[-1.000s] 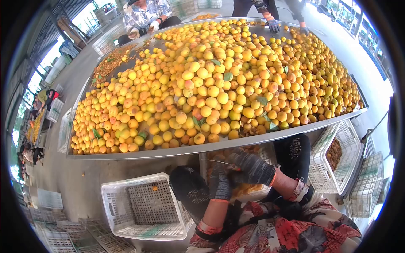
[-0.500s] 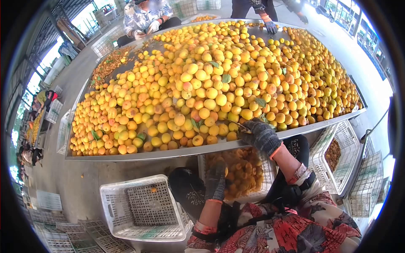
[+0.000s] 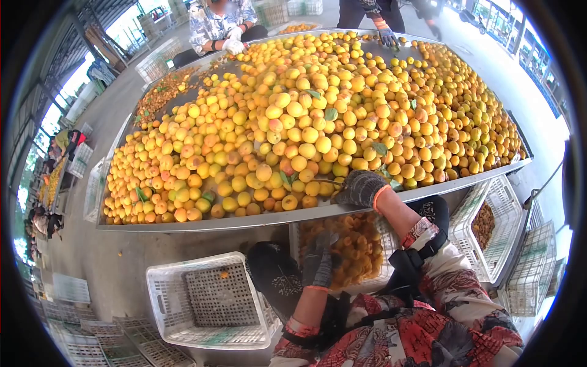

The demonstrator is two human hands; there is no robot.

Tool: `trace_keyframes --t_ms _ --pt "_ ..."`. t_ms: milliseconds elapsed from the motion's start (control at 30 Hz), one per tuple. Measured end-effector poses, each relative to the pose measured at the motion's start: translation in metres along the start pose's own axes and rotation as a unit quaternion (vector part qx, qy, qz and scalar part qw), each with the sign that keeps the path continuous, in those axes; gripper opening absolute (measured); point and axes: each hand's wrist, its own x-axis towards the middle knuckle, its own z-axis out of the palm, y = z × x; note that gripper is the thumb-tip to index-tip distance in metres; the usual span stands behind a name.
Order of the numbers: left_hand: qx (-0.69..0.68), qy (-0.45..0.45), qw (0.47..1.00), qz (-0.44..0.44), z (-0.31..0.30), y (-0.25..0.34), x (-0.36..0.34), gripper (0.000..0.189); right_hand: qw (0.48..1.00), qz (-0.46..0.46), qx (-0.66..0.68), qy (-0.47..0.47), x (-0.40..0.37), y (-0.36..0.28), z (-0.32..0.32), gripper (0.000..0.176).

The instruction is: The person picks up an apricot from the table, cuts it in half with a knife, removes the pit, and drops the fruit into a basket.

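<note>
A heap of yellow-orange apricots [image 3: 293, 110] covers the metal-rimmed table [image 3: 257, 221] in front of me. At its near edge, my right hand [image 3: 362, 188], in a dark grey glove, is closed on a thin stick-like tool [image 3: 325, 181] whose tip points left among the front apricots. Lower down, my gloved left hand [image 3: 317, 262] is over the left side of a white crate [image 3: 386, 248] between my knees. That crate holds a mass of orange-brown apricot pieces [image 3: 354, 251]. The left hand's fingers are blurred, and I cannot tell whether they hold anything.
A white crate [image 3: 211, 335] with one orange piece in it stands at my left. At the right, another crate [image 3: 495, 244] contains brown fruit pieces. Two people work across the table, one in white gloves [image 3: 234, 41], the other in a dark glove [image 3: 387, 38]. Stacked crates [image 3: 92, 342] lie lower left.
My right hand has shifted left along the table edge with the stick-like tool. My left hand has turned slightly over the crate. The white-gloved person's hands have reached onto the table.
</note>
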Motion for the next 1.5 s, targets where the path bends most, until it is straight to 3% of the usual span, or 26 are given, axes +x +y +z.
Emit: trace_keyframes --t_ms 133,200,267,300,367,500,567,700,733,767,800,867,933,1000,1033,1067,1100,1133,1167,1233,1267,1300,1367,1400,1467,1500 --pt "-0.054 -0.026 0.998 -0.032 0.000 0.002 0.000 0.037 1.000 -0.013 0.026 0.009 -0.004 0.002 -0.007 0.047" --pt "-0.068 -0.051 0.995 -0.047 -0.001 -0.003 0.004 0.036 0.999 0.012 0.001 -0.039 -0.009 -0.004 -0.015 0.048" --pt "-0.135 -0.015 0.989 0.066 0.004 -0.003 0.008 0.032 0.999 0.002 -0.009 -0.032 -0.003 -0.002 -0.009 0.049" --pt "-0.137 -0.013 0.988 0.066 0.003 -0.005 0.007 0.032 0.999 -0.006 -0.017 -0.029 0.002 0.000 -0.005 0.049" --pt "-0.155 -0.028 0.987 -0.035 0.003 0.006 -0.002 0.028 1.000 -0.006 -0.013 -0.027 0.009 0.002 0.003 0.049" --pt "-0.146 -0.031 0.986 -0.072 0.007 0.002 0.003 0.025 0.999 0.032 -0.013 -0.032 0.005 -0.006 -0.001 0.046" --pt "-0.056 -0.011 0.983 0.173 0.006 -0.042 0.024 0.024 1.000 0.002 -0.002 -0.015 0.011 0.005 0.010 0.044" --pt "-0.015 -0.004 0.989 0.150 -0.003 -0.024 0.014 0.025 0.996 -0.057 0.049 0.054 0.003 0.019 0.015 0.041" --pt "0.176 -0.003 0.947 0.267 -0.009 -0.024 0.013 0.033 0.996 -0.034 0.059 0.054 -0.002 0.012 0.007 0.042" --pt "0.360 -0.002 0.857 0.368 -0.014 -0.024 0.012 0.046 0.996 -0.038 0.058 0.051 -0.013 0.005 -0.002 0.042" --pt "0.361 0.000 0.858 0.364 -0.014 -0.020 0.010 0.046 0.991 -0.031 0.120 0.051 -0.031 -0.011 -0.018 0.034" --pt "0.195 0.012 0.936 0.293 -0.006 0.007 0.007 0.039 0.962 -0.058 0.259 0.066 -0.050 -0.029 -0.021 0.034" --pt "0.022 0.026 0.977 0.212 0.001 0.038 0.002 0.034 0.965 -0.103 0.225 0.085 -0.063 -0.045 -0.019 0.034" --pt "-0.062 0.034 0.983 0.167 0.002 0.055 -0.008 0.033 0.971 -0.143 0.174 0.085 -0.070 -0.053 -0.009 0.035" --pt "-0.204 0.012 0.973 0.107 0.001 0.061 -0.012 0.034 0.970 -0.144 0.176 0.086 -0.071 -0.054 -0.007 0.035" --pt "-0.341 -0.010 0.939 0.045 -0.001 0.064 -0.014 0.035 0.924 -0.124 0.359 0.039 -0.072 -0.056 -0.005 0.037" --pt "-0.339 -0.006 0.940 0.046 -0.003 0.064 -0.014 0.035 0.843 -0.099 0.528 -0.011 -0.072 -0.058 -0.004 0.039" --pt "-0.387 -0.024 0.921 0.033 -0.005 0.063 -0.015 0.037 0.909 -0.059 0.412 -0.026 -0.077 -0.067 -0.017 0.039" --pt "-0.433 -0.042 0.900 0.022 -0.007 0.062 -0.014 0.039 0.908 -0.064 0.413 -0.029 -0.082 -0.071 -0.021 0.039" --pt "-0.472 -0.071 0.879 0.024 -0.013 0.051 -0.007 0.041 0.941 -0.131 0.301 0.079 -0.094 -0.071 -0.021 0.040" --pt "-0.509 -0.104 0.854 0.023 -0.015 0.043 -0.002 0.044 0.866 -0.249 0.405 0.156 -0.086 -0.049 0.008 0.040" --pt "-0.507 -0.105 0.855 0.023 -0.017 0.033 0.003 0.044 0.865 -0.249 0.407 0.157 -0.088 -0.043 0.009 0.040" --pt "-0.301 -0.033 0.945 0.123 -0.022 0.019 0.011 0.048 0.879 -0.204 0.371 0.217 -0.090 -0.039 0.008 0.030" --pt "-0.300 -0.032 0.945 0.125 -0.020 0.030 0.005 0.048 0.867 -0.175 0.438 0.163 -0.097 -0.041 0.000 0.031" --pt "-0.522 -0.081 0.847 0.061 -0.014 0.059 -0.011 0.048 0.848 -0.199 0.462 0.168 -0.104 -0.051 -0.005 0.032" --pt "-0.520 -0.081 0.848 0.062 -0.014 0.059 -0.010 0.048 0.828 -0.221 0.485 0.173 -0.109 -0.059 -0.006 0.034"
